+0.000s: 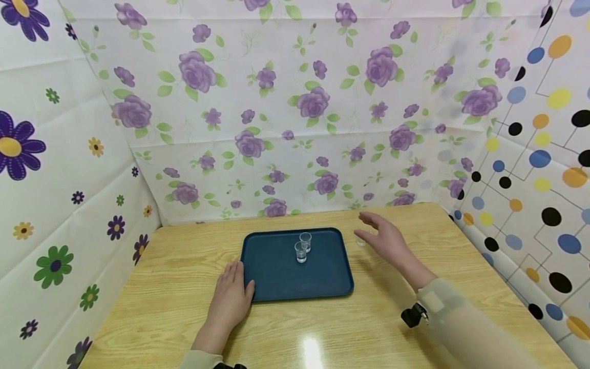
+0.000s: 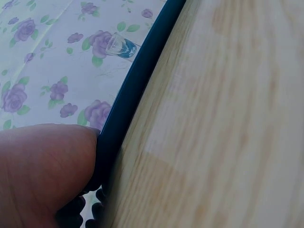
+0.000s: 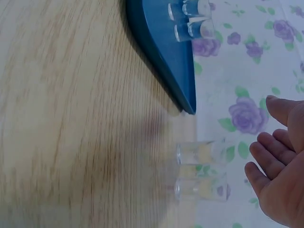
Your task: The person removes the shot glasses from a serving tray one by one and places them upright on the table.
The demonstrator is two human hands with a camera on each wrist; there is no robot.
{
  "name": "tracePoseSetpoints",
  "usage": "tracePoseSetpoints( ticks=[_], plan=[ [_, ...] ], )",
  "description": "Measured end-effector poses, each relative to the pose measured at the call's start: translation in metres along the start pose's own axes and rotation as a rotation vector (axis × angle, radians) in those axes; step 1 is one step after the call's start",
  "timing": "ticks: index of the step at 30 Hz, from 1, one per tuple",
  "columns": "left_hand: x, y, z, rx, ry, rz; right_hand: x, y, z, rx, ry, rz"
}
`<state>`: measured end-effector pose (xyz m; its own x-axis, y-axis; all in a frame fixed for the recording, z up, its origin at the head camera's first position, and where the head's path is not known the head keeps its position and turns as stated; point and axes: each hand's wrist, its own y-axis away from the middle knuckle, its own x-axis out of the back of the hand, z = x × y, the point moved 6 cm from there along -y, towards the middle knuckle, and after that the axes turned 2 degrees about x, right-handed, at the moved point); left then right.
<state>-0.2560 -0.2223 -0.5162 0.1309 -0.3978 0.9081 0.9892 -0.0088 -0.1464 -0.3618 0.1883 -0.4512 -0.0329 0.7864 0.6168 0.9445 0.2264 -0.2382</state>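
Two small clear shot glasses, the nearer (image 1: 301, 252) and the farther (image 1: 306, 241), stand upright close together on a dark blue tray (image 1: 281, 282). My left hand (image 1: 230, 297) rests against the tray's left edge, its fingers fairly straight and its thumb at the front left corner. The right hand (image 1: 384, 241) hovers right of the tray, thumb and fingers apart, holding nothing. Beneath it a shot glass (image 1: 361, 241) is partly hidden in the head view. In the right wrist view, two shot glasses stand beside each other on the table, one (image 3: 194, 153) nearer the tray than the other (image 3: 199, 188).
The tray lies on a light wooden table (image 1: 184, 266). A purple-flowered cloth (image 1: 276, 123) hangs behind the table's far edge. Patterned cloths hang at both sides, flowered on the left (image 1: 83, 169) and dotted on the right (image 1: 530, 169).
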Motion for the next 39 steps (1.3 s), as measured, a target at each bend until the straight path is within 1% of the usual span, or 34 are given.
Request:
tracePoseSetpoints(
  ticks=[11,19,26,33,39],
  plan=[
    [0.0,0.001,-0.001,0.001,-0.001,-0.001,-0.037,-0.006,-0.02,0.046,-0.011,-0.097],
    [-0.001,0.001,-0.001,0.002,-0.001,-0.002,-0.06,-0.011,-0.028,0.043,-0.035,-0.134],
    [0.0,0.001,-0.001,0.0,-0.006,0.0,-0.076,-0.017,-0.035,0.027,-0.097,-0.147],
    [-0.001,0.0,-0.001,0.001,0.0,-0.004,-0.089,-0.02,-0.038,0.009,-0.098,-0.163],
    [-0.001,0.0,-0.001,0.0,-0.005,-0.004,-0.097,-0.024,-0.033,-0.012,-0.086,-0.153]
  ],
)
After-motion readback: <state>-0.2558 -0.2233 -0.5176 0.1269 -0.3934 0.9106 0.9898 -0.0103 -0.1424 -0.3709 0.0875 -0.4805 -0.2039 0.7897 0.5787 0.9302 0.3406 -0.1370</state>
